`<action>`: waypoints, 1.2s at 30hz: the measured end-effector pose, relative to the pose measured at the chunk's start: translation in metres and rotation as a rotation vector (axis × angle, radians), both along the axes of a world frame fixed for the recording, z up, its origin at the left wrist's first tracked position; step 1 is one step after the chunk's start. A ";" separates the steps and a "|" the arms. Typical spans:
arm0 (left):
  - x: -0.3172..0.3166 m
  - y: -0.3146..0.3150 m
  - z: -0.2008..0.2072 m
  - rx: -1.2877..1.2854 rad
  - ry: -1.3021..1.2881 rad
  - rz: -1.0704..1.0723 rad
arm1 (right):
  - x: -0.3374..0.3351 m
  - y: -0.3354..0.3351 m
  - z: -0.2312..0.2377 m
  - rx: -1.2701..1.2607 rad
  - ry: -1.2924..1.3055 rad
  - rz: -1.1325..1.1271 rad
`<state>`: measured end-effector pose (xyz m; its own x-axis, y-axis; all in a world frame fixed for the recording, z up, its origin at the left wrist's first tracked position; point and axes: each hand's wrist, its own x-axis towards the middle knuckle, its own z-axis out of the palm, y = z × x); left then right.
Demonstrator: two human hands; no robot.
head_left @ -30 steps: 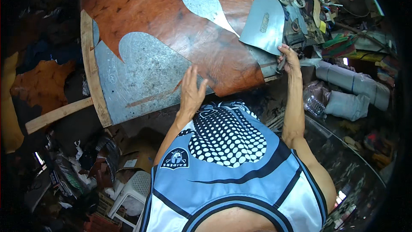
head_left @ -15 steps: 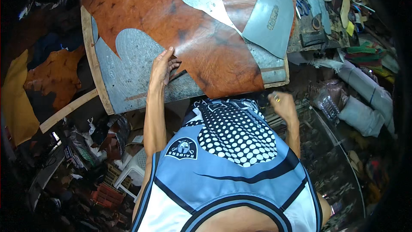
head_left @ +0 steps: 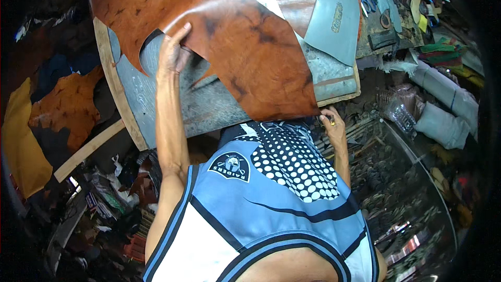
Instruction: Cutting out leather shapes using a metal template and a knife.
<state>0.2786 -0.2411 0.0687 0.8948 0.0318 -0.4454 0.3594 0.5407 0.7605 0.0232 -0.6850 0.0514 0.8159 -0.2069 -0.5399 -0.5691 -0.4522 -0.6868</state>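
A brown, dark-mottled leather sheet (head_left: 245, 52) with curved cutouts lies over the grey metal-topped board (head_left: 219, 105), its near edge overhanging. At a cutout on its left side, my left hand (head_left: 175, 52) grips the leather, thumb uppermost and other fingers partly hidden beneath. The sheet stands raised there, with shadow under it. My right hand (head_left: 334, 125) is closed at the near right corner of the leather, fingertips pinching it. Something small and yellow shows at those fingers; I cannot tell whether it is a ring or a tool. A grey-blue flat template (head_left: 334, 21) lies beyond, on the right.
Wooden strips (head_left: 117, 89) edge the board. Tools, tape and scraps crowd a side bench (head_left: 391, 47) at the far right. Wrapped rolls (head_left: 443, 130) lie below it. More leather pieces (head_left: 68, 107) hang at the left, near a slanting wooden bar (head_left: 88, 149).
My left hand has moved farther up and left and now lifts the leather's edge. My right hand has come from beside the board to the sheet's near right corner.
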 end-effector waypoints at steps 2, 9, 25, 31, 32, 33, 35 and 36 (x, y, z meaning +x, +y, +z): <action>0.027 0.029 0.021 0.071 -0.087 -0.042 | 0.014 0.026 0.027 -0.119 -0.061 0.146; 0.186 0.172 0.011 0.299 -0.452 -0.197 | 0.042 0.104 0.089 -0.481 -0.029 0.146; 0.112 0.161 -0.035 0.914 -0.413 0.114 | 0.128 0.198 0.031 -0.630 -0.229 0.157; 0.080 0.151 -0.089 -0.037 0.119 -0.026 | 0.173 0.194 0.020 -0.661 -0.184 0.148; 0.090 0.150 -0.091 -0.133 0.150 -0.030 | 0.175 0.197 0.018 -0.728 -0.223 0.169; 0.100 0.148 -0.093 -0.138 0.149 -0.029 | 0.176 0.198 0.016 -0.794 -0.263 0.188; 0.127 0.146 -0.102 -0.195 0.045 0.007 | 0.176 0.187 0.006 -0.642 -0.198 0.078; 0.144 0.147 -0.104 -0.326 0.065 0.045 | 0.174 0.180 0.002 -0.481 -0.131 -0.030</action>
